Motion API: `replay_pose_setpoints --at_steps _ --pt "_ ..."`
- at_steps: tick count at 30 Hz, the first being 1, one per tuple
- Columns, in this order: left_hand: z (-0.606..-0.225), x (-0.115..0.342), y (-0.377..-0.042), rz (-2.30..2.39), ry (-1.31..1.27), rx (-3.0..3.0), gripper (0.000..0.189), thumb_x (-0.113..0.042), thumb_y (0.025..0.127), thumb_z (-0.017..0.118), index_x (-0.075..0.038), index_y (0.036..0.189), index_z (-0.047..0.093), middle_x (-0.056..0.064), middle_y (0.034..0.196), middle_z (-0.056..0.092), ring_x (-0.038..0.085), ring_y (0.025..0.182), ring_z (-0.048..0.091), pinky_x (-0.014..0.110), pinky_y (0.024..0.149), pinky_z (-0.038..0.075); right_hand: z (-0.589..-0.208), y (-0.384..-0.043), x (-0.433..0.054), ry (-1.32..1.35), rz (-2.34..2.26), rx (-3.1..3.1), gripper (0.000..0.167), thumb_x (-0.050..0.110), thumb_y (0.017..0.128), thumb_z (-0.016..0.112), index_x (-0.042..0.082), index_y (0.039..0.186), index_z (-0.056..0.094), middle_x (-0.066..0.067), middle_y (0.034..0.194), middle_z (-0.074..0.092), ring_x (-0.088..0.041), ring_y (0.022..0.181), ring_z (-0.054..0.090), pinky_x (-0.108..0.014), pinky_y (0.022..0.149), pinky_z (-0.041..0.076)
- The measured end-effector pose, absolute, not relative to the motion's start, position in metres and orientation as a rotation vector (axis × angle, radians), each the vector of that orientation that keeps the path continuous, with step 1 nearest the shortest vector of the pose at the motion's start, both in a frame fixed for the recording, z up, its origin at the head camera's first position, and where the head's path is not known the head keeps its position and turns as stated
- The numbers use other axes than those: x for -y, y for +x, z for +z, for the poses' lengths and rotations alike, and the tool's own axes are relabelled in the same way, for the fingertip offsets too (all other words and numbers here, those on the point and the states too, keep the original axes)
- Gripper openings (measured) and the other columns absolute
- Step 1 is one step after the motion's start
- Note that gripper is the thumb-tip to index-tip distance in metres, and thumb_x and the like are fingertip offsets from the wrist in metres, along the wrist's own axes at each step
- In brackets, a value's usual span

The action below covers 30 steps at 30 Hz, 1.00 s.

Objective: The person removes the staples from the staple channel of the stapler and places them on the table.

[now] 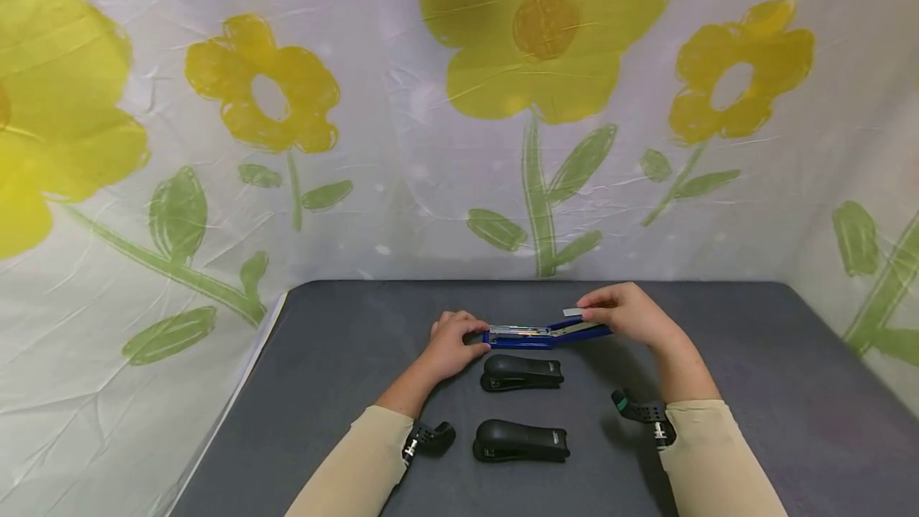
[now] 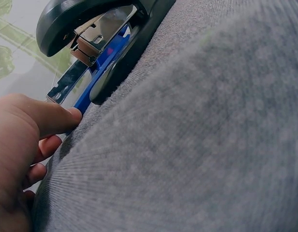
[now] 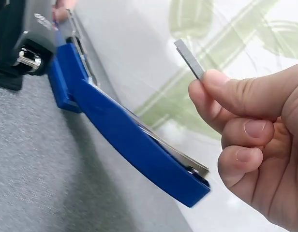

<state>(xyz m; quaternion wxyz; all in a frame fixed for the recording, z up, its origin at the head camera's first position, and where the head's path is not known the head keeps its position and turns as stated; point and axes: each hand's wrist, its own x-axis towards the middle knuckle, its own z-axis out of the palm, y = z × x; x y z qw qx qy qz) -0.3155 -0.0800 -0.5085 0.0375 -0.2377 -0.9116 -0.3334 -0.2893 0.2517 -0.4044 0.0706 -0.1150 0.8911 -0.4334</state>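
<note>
A blue stapler (image 1: 518,344) lies folded open on the dark table, its top arm (image 3: 139,145) swung far back to the right and its metal staple channel (image 2: 69,82) exposed. My left hand (image 1: 454,344) pinches the left end of its base, the thumb on the near side. Between thumb and index finger, my right hand (image 1: 632,315) pinches a short grey strip of staples (image 3: 190,59). That strip is held in the air just above the swung-back arm, apart from it in the right wrist view. The other right fingers are curled into the palm.
Two black staplers lie nearer me on the grey table (image 1: 345,325): one (image 1: 522,372) right in front of the blue one, another (image 1: 520,441) farther forward. A white curtain (image 1: 402,182) with yellow flowers stands behind the table's far edge.
</note>
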Motion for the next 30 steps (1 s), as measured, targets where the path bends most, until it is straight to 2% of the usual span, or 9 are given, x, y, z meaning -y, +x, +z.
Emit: replay_pose_setpoints --at_steps 5,9,12,17,23,30 --pt "-0.507 0.078 -0.314 -1.026 -0.728 2.801 0.031 -0.024 0.094 0.077 -0.014 0.123 0.074 0.002 0.115 0.064 0.026 0.114 0.048 0.05 0.096 0.033 -0.4 -0.285 -0.265 -0.301 -1.327 -2.678 0.028 0.014 0.102 0.066 -0.002 0.124 0.07 -0.013 0.107 0.072 -0.025 0.072 0.052 -0.038 0.064 0.045" --pt "-0.505 0.079 -0.313 -1.035 -0.725 2.813 0.031 -0.023 0.094 0.078 -0.013 0.123 0.075 0.002 0.115 0.064 0.026 0.113 0.048 0.049 0.095 0.032 -0.398 -0.282 -0.272 -0.264 -1.341 -2.676 0.03 0.014 0.103 0.064 -0.003 0.127 0.068 -0.007 0.092 0.067 -0.018 0.065 0.043 -0.036 0.061 0.041" --pt "-0.504 0.082 -0.314 -1.028 -0.722 2.813 0.031 -0.023 0.094 0.078 -0.013 0.123 0.075 0.002 0.115 0.064 0.026 0.114 0.048 0.049 0.094 0.032 -0.397 -0.281 -0.276 -0.24 -1.341 -2.68 0.032 0.017 0.103 0.064 -0.003 0.128 0.068 0.0 0.076 0.055 -0.017 0.062 0.04 -0.037 0.061 0.04" --pt "-0.504 0.084 -0.315 -1.016 -0.716 2.808 0.03 -0.024 0.094 0.078 -0.014 0.122 0.075 0.001 0.115 0.064 0.026 0.115 0.048 0.048 0.095 0.032 -0.396 -0.281 -0.284 -0.226 -1.343 -2.692 0.035 0.02 0.103 0.064 -0.003 0.129 0.067 0.003 0.069 0.043 -0.017 0.06 0.038 -0.036 0.06 0.039" --pt "-0.505 0.082 -0.314 -1.017 -0.714 2.805 0.03 -0.023 0.094 0.078 -0.013 0.122 0.075 0.002 0.114 0.064 0.026 0.114 0.048 0.049 0.095 0.033 -0.399 -0.281 -0.3 -0.247 -1.317 -2.731 0.033 0.019 0.103 0.065 -0.004 0.127 0.067 0.001 0.074 0.048 -0.017 0.062 0.04 -0.034 0.06 0.039" --pt "-0.504 0.08 -0.314 -1.024 -0.723 2.799 0.031 -0.023 0.094 0.078 -0.013 0.123 0.075 0.001 0.113 0.064 0.026 0.114 0.048 0.049 0.095 0.032 -0.406 -0.277 -0.315 -0.142 -1.324 -2.707 0.036 0.022 0.104 0.064 -0.004 0.129 0.065 -0.008 0.103 0.066 -0.021 0.078 0.049 -0.035 0.067 0.043"
